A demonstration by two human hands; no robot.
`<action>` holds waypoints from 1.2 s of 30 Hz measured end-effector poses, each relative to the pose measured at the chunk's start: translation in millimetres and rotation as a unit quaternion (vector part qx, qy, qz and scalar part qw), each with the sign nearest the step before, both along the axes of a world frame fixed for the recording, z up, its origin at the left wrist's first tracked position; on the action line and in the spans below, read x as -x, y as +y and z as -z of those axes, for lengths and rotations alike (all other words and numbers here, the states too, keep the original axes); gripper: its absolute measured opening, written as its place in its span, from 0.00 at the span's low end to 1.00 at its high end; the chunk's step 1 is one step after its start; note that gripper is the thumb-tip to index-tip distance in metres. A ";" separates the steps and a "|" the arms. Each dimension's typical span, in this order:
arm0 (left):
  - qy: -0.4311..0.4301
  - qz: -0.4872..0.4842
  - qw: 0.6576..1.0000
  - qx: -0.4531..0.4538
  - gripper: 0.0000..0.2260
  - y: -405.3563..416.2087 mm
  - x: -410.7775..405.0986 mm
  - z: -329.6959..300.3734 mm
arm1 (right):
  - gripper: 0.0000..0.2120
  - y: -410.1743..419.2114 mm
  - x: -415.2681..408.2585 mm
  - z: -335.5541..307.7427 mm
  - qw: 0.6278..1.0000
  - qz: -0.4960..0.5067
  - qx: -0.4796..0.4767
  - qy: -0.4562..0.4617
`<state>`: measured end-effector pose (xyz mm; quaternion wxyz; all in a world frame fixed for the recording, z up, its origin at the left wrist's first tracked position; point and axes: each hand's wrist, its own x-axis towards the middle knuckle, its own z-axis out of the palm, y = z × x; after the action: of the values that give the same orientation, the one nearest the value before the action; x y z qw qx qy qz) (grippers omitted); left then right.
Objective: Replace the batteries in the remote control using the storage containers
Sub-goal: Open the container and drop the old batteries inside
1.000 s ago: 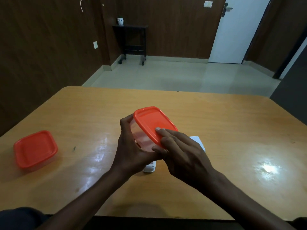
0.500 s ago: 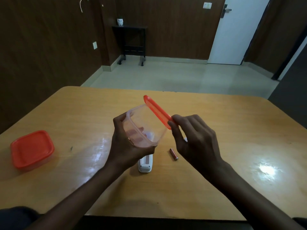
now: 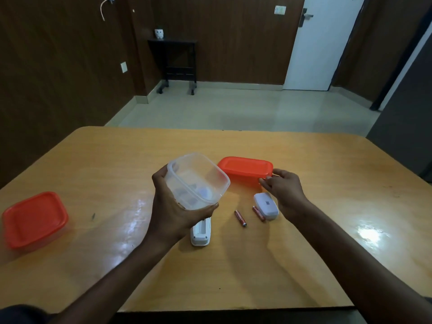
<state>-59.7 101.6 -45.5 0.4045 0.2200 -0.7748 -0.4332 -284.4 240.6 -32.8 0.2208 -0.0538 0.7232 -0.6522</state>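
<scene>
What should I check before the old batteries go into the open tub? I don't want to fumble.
1. Lid off the clear tub: ok.
2. Tub held steady in left hand: ok.
3. Right hand free: not ok, fingers pinch the lid.
4. Both loose batteries lying on the table: ok.
5. Tub empty: cannot tell, blurred shapes inside.
6. Remote in view: ok, partly hidden.

My left hand holds the open clear container above the table. My right hand grips the orange lid. Two batteries lie beside the remote.
</scene>
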 end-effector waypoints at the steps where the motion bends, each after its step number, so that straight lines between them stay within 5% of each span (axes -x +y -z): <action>1: -0.002 0.001 1.000 -0.002 0.55 0.3 0.3 0.5 | 0.12 -0.9 -0.5 -1.2 1.000 -0.013 -0.007 -0.006; 8: -0.015 0.019 0.999 -0.021 0.57 8.7 5.1 -0.9 | 0.20 4.5 -4.9 -5.6 0.998 -0.017 -0.060 0.027; 16: -0.008 0.051 0.997 -0.055 0.60 43.6 5.5 -6.4 | 0.08 38.7 -65.4 -33.1 0.998 -0.056 -0.024 0.030; 22: -0.022 0.185 0.974 -0.128 0.56 86.8 2.4 -6.3 | 0.11 76.1 -88.1 -46.9 0.991 -0.072 -0.061 0.090; 28: -0.112 0.295 0.932 -0.178 0.38 112.6 -8.7 -8.4 | 0.14 131.2 -63.9 -46.4 0.935 -0.002 -0.210 0.287; 36: -0.244 0.358 0.876 -0.214 0.32 126.9 2.0 1.1 | 0.12 159.4 -48.2 -33.3 0.885 -0.038 -0.333 0.323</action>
<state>-61.7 228.5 -46.6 -0.0366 0.1077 -0.7634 -0.6359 -236.2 400.0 0.5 0.0042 -0.2123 0.9264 -0.3108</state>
